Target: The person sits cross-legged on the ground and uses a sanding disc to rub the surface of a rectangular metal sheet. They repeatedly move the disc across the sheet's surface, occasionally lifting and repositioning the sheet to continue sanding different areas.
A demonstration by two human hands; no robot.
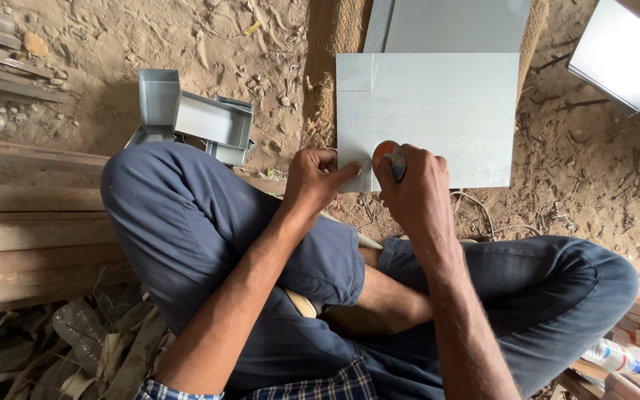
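Orange-capped tool [389, 155] in clenched right hand [412, 185]; left hand [314, 178] fingertips pinning metal sheet [438, 111].

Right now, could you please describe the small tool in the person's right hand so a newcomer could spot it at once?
Start at the flat grey metal sheet lying on the sandy ground ahead of the crossed legs. At its near edge, the right hand grips a small tool with a round orange end, beside the left hand pressing the sheet. It is the only orange thing on the grey metal.

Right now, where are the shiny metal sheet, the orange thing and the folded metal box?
metal sheet [446, 111], head view, bare middle.
orange thing [388, 150], head view, rounded top.
folded metal box [212, 121], head view, side wall.
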